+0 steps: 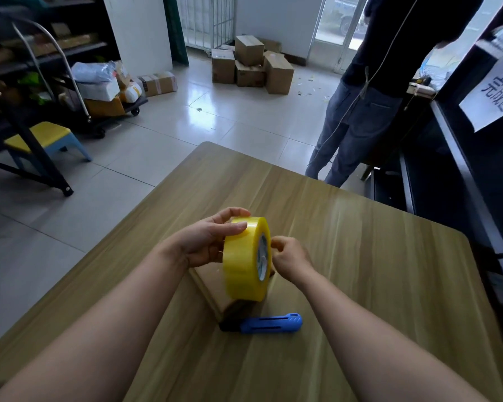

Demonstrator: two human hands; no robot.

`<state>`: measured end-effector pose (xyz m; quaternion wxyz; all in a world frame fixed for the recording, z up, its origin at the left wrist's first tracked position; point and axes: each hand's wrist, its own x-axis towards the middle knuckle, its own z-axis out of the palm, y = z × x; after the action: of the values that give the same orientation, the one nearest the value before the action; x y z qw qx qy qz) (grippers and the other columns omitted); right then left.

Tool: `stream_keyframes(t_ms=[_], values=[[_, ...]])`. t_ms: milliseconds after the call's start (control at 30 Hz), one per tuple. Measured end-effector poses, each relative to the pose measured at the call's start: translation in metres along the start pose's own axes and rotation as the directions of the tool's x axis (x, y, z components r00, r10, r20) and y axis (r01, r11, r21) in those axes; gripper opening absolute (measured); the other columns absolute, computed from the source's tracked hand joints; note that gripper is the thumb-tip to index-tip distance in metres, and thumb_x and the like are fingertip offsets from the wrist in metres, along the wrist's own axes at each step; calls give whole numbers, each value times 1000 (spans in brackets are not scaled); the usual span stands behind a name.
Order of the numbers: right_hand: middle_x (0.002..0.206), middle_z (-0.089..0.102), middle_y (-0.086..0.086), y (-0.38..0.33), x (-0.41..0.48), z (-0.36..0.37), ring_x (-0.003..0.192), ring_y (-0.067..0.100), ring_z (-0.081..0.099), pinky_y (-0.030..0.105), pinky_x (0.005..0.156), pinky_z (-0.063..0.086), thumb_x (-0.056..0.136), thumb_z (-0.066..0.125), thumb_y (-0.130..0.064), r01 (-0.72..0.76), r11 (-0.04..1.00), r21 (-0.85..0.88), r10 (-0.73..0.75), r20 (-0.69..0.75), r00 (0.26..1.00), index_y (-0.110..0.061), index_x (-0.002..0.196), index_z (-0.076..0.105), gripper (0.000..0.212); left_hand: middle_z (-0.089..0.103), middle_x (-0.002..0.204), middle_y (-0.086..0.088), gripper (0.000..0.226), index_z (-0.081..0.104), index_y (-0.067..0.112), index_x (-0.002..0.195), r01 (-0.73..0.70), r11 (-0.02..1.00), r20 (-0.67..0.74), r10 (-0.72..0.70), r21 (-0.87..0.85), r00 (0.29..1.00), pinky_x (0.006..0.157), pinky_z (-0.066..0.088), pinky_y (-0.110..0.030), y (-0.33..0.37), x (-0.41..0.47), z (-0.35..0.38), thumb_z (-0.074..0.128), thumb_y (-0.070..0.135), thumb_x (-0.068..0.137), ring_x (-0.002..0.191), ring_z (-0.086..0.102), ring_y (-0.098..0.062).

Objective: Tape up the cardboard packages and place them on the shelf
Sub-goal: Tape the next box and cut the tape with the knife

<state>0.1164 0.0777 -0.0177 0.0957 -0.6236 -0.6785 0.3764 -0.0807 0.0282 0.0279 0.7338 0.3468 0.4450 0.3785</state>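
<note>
Near the middle of the worktop, a person holds a thick yellow roll of tape up on its edge between two bare hands. The left hand grips the roll from its left side: the fingers curl over the top and the thumb lies flat on the outer band. The right hand is at the roll's right face, beside the white core, with its fingers bunched and curled. Whether they pinch a tape end or only touch the roll, I cannot tell.

Under the roll lies a brown shape close in colour to the wood. It may be a cardboard package, but I cannot tell.

A blue knife lies flat on the worktop just nearer than the roll, its dark end touching the brown shape's shadow.

Off the far right corner stands a second person in dark top and jeans, facing a dark shelf that runs along the right edge. A white paper sign hangs from the shelf.

On the tiled floor beyond the far edge sits a heap of boxes. To the left are a trolley loaded with parcels and a yellow stool.
</note>
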Motion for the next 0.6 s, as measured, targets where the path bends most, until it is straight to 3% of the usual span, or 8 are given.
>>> stream_keyframes(t_ms=[67, 133, 167, 233, 300, 367, 500, 600], values=[[110, 70, 0, -7, 0, -3, 103, 21, 64, 35, 89, 52, 93, 48, -14, 29, 994, 110, -5, -212, 977, -21, 113, 67, 29, 58, 103, -7, 44, 60, 29, 111, -8, 1000, -91, 7, -8, 996, 59, 55, -32, 2, 2, 9, 78, 30, 71, 80, 62, -21], [94, 70, 2, -17, -5, -9, 92, 24, 64, 35, 81, 50, 97, 51, -29, 113, 961, 251, -18, -353, 936, -19, 94, 66, 19, 58, 97, -7, 38, 57, 29, 110, -27, 999, -194, 20, -32, 981, 56, 54, -31, 2, 6, 15, 76, 27, 76, 75, 61, -22], [85, 69, 1, -23, -7, -12, 85, 23, 64, 36, 77, 50, 96, 51, -43, 152, 935, 320, -29, -356, 934, -17, 83, 64, 31, 58, 96, -7, 38, 57, 29, 109, -49, 998, -244, 36, -48, 969, 57, 54, -32, 1, 9, 18, 74, 29, 74, 73, 60, -22], [73, 68, 3, -33, -13, -16, 76, 20, 64, 36, 75, 50, 87, 46, -70, 176, 882, 436, -88, -215, 973, -16, 70, 63, 59, 58, 98, -9, 39, 55, 28, 111, -101, 992, -334, 71, -73, 940, 62, 53, -35, 0, 15, 21, 70, 30, 75, 74, 59, -24], [80, 68, 7, -41, -16, -16, 79, 18, 63, 38, 75, 51, 72, 45, -85, 161, 865, 476, -160, -44, 986, -14, 77, 66, 74, 58, 100, -10, 38, 52, 27, 118, -150, 985, -400, 105, -82, 911, 65, 52, -36, -1, 19, 26, 68, 27, 83, 77, 59, -26], [95, 68, 7, -44, -19, -17, 90, 20, 64, 38, 78, 53, 73, 58, -78, 174, 890, 421, -202, 23, 979, -14, 96, 65, 68, 58, 102, -11, 39, 50, 28, 121, -191, 979, -427, 143, -72, 893, 69, 52, -38, -1, 21, 29, 67, 23, 86, 82, 60, -27], [98, 68, 3, -44, -20, -19, 90, 18, 64, 35, 77, 55, 82, 74, -47, 235, 880, 413, -220, -85, 972, -14, 105, 64, 42, 59, 101, -7, 31, 53, 29, 121, -170, 985, -404, 153, -5, 902, 75, 49, -40, 7, 21, 31, 62, 28, 91, 85, 58, -23], [103, 66, 2, -40, -17, -23, 94, 17, 63, 37, 83, 57, 80, 77, -42, 252, 879, 404, -221, -123, 968, -16, 111, 62, 43, 56, 99, 4, 23, 62, 24, 113, -108, 977, -552, 194, 184, 811, 78, 42, -35, 17, 28, 24, 53, 38, 96, 87, 49, -15]])
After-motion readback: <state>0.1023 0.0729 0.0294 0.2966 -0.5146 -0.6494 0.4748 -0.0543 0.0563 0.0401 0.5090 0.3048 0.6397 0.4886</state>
